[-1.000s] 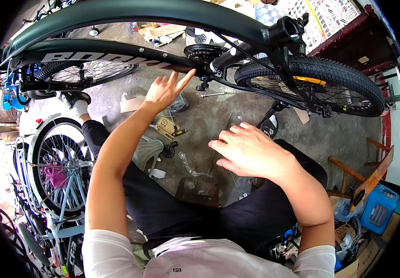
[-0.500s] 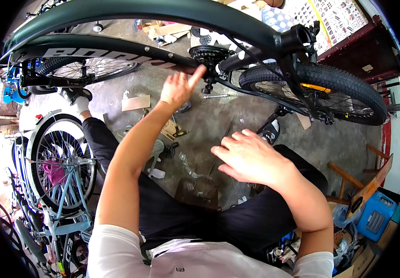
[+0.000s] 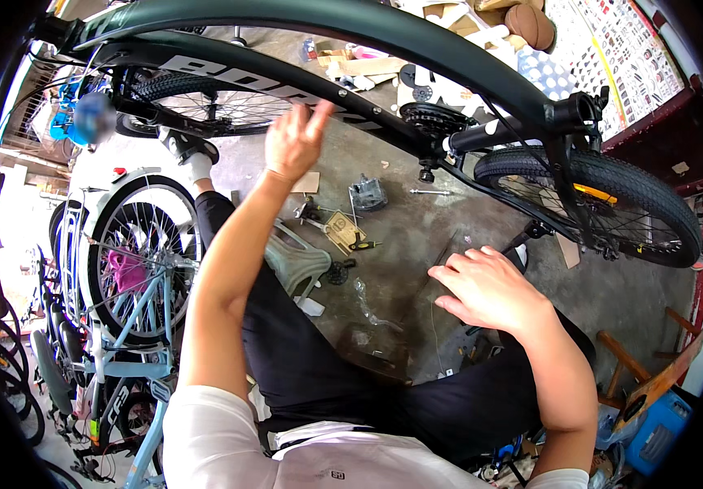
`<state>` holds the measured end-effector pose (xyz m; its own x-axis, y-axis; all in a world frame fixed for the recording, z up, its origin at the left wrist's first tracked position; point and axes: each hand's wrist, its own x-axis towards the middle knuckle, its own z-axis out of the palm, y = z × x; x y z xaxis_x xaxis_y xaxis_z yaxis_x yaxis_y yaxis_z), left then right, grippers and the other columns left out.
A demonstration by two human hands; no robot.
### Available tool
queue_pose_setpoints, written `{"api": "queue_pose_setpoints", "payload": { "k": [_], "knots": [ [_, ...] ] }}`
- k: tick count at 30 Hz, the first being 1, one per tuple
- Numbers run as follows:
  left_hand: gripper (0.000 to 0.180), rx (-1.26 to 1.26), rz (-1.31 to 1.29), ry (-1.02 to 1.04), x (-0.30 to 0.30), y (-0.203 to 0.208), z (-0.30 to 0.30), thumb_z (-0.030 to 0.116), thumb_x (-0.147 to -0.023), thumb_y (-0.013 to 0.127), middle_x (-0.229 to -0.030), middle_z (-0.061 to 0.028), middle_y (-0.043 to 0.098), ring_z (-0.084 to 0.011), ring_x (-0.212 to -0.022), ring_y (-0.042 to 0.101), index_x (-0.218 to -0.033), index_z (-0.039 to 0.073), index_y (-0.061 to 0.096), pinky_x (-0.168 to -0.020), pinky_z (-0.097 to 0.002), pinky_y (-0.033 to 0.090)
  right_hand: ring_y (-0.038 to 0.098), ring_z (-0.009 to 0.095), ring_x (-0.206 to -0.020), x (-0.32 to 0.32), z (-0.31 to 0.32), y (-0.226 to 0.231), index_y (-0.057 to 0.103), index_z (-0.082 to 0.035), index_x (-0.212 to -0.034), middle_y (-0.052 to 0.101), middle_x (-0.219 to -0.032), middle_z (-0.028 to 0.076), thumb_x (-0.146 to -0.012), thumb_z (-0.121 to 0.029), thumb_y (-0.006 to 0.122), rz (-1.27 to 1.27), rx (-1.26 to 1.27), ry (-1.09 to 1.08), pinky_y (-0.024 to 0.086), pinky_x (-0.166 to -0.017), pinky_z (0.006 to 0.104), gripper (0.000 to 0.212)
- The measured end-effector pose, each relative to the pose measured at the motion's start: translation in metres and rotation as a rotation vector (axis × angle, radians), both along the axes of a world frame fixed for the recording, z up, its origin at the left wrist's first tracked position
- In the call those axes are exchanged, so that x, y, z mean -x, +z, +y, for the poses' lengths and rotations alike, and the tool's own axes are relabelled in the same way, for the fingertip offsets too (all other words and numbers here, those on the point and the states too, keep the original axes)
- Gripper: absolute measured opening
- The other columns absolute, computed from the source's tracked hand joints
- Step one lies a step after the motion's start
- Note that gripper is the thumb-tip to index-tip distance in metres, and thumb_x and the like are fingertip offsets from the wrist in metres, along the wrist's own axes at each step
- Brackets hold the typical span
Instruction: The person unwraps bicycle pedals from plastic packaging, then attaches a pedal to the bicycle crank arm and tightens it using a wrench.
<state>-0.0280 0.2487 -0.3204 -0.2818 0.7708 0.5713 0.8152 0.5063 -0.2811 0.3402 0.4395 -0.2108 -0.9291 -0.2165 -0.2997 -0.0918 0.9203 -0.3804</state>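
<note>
Reaching up and forward, the left hand [image 3: 294,143] stands with its fingers spread and loose, right against the lower bar of the dark green bike frame [image 3: 384,28]; whether the fingertips actually touch the bar or only hover before it I cannot tell. It grips nothing. The frame hangs or stands above the person's lap, arching across the top of the view, which puts its bars within easy reach of someone sitting on the floor.

The right hand [image 3: 490,285] hovers lower, palm down and fingers relaxed and open, empty, above the black trousers [image 3: 327,375] and the concrete floor [image 3: 416,236].

Two wheels belong to the green bike: a front wheel [image 3: 204,102] at upper left and a knobby rear wheel [image 3: 604,204] at right, with the chainring [image 3: 429,122] between them. One grey pedal [image 3: 368,194] lies loose on the floor just beyond the knees, near a small cardboard box [image 3: 341,230] and a thin metal rod [image 3: 429,192], all laid within arm's reach. One light blue bike [image 3: 131,318] stands parked at the left, well apart from both hands, with more bikes crowded behind it.
</note>
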Motion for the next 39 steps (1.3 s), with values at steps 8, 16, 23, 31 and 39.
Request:
{"api": "queue_pose_setpoints", "payload": {
  "k": [8, 16, 23, 31, 39],
  "knots": [
    [0.084, -0.350, 0.047, 0.167, 0.034, 0.110, -0.033, 0.006, -0.083, 0.065, -0.118, -0.0255, 0.065, -0.0351, -0.074, 0.069, -0.156, -0.007, 0.024, -0.060, -0.0446, 0.057, 0.066, 0.030, -0.103, -0.002, -0.006, 0.000, 0.067, -0.010, -0.122, 0.068, -0.104, 0.009, -0.091, -0.031, 0.072, 0.012, -0.009, 0.043, 0.050, -0.096, 0.0438, 0.039],
    [0.084, 0.167, -0.169, -0.056, -0.044, 0.030, 0.015, 0.012, -0.087, 0.064, -0.092, -0.0125, 0.063, -0.0298, -0.079, 0.067, -0.161, 0.030, 0.031, -0.072, -0.0446, 0.058, 0.067, 0.031, -0.103, 0.013, -0.005, -0.021, 0.067, -0.010, -0.122, 0.069, -0.103, 0.010, -0.090, -0.032, 0.072, 0.008, -0.032, 0.051, 0.051, -0.095, 0.0453, 0.038],
    [0.086, 0.180, -0.122, 0.045, -0.050, 0.066, 0.013, 0.009, -0.089, 0.059, -0.088, -0.0155, 0.064, -0.0339, -0.077, 0.069, -0.163, 0.038, 0.025, -0.071, -0.0473, 0.056, 0.067, 0.031, -0.106, 0.010, 0.002, -0.026, 0.067, -0.011, -0.123, 0.069, -0.105, 0.011, -0.091, -0.034, 0.071, 0.002, -0.034, 0.000, 0.050, -0.097, 0.0452, 0.039],
    [0.089, 0.362, -0.400, 0.188, -0.078, 0.069, 0.034, 0.009, -0.091, 0.056, -0.084, -0.0223, 0.069, -0.0374, -0.074, 0.073, -0.166, 0.032, 0.014, -0.061, -0.0491, 0.059, 0.067, 0.032, -0.109, 0.015, 0.005, -0.022, 0.067, -0.009, -0.121, 0.069, -0.106, 0.012, -0.091, -0.035, 0.070, -0.053, -0.058, 0.037, 0.050, -0.097, 0.0465, 0.040],
    [0.090, 0.426, -0.647, 0.190, -0.100, 0.085, 0.039, 0.016, -0.090, 0.059, -0.091, -0.0212, 0.074, -0.0351, -0.078, 0.076, -0.166, 0.024, 0.012, -0.068, -0.0502, 0.060, 0.069, 0.035, -0.107, 0.015, 0.005, -0.020, 0.068, -0.007, -0.110, 0.071, -0.103, 0.015, -0.091, -0.034, 0.071, 0.047, -0.012, 0.033, 0.052, -0.097, 0.0501, 0.034]
  ]
}}
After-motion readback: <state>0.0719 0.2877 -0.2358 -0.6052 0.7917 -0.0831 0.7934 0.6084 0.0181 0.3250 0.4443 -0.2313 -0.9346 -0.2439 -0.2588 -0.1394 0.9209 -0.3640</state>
